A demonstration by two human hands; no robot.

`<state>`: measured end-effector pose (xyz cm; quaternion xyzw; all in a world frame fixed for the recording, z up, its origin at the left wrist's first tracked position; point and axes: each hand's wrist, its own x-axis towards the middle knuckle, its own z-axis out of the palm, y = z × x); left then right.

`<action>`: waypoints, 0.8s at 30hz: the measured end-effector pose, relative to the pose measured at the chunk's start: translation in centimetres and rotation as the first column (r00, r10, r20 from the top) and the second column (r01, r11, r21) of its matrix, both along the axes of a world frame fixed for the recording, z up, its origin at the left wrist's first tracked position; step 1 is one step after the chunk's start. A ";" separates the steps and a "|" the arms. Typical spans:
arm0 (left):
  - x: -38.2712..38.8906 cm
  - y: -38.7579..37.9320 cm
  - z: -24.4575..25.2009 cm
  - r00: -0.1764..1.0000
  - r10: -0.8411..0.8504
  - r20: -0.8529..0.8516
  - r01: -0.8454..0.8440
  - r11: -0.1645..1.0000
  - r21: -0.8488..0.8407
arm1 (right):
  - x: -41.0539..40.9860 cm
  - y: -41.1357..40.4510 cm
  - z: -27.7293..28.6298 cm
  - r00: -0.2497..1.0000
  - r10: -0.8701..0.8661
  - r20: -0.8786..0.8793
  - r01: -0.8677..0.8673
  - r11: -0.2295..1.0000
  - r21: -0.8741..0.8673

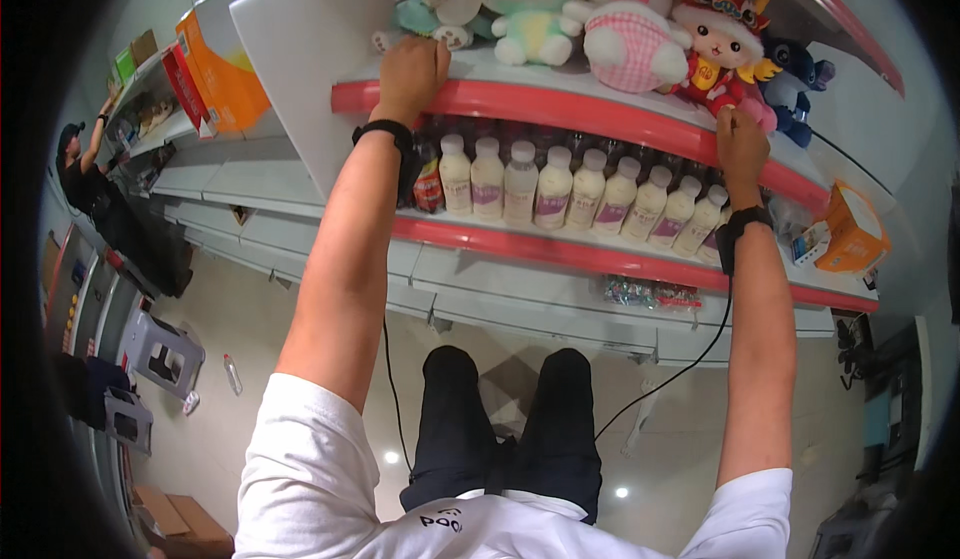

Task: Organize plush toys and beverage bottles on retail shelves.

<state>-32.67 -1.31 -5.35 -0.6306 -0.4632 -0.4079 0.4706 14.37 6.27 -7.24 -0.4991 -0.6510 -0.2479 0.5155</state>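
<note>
My left hand (pixel 411 77) rests with curled fingers at the left end of the red-edged upper shelf (pixel 555 105), just in front of a grey plush toy (pixel 442 15) with pale paws. My right hand (pixel 741 146) is curled at the same shelf's right part, against the feet of a plush doll in a red dragon hat (pixel 712 48). What either hand's fingers hold is hidden. Between them sit a white-and-green plush toy (pixel 532 26) and a plush in pink gingham (pixel 634 41). A dark blue plush (pixel 791 86) sits at the right end.
A row of milky drink bottles (pixel 555 187) stands on the shelf below, with dark bottles behind. An orange box (pixel 855 225) is at right. A white panel (pixel 307 63) rises at left. Cables hang from my wrists. Far left, a person in black (pixel 112 206) reaches to shelving near grey stools (pixel 161 352).
</note>
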 end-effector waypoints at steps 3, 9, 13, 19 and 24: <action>0.3 -0.3 -0.5 0.993 0.113 0.046 -0.116 0.990 0.079 | 0.2 0.5 0.1 0.998 -0.050 0.022 0.050 0.999 0.013; 1.5 -1.0 -1.4 0.981 0.078 0.176 -0.082 0.997 0.013 | 0.8 0.1 0.0 0.999 0.003 0.034 -0.004 1.000 0.019; 1.5 -1.2 -1.2 0.975 0.088 0.202 -0.098 0.994 0.042 | 1.0 0.4 -0.1 1.000 -0.010 -0.006 0.010 1.000 -0.001; 1.5 -1.2 -1.1 0.981 0.034 0.191 -0.049 0.996 0.074 | 0.6 0.1 0.1 0.999 -0.005 -0.036 0.004 0.999 -0.038; 0.7 -2.0 -1.0 0.986 -0.030 0.163 0.024 0.999 0.039 | 0.2 0.3 0.0 1.000 -0.008 -0.030 0.009 1.000 0.025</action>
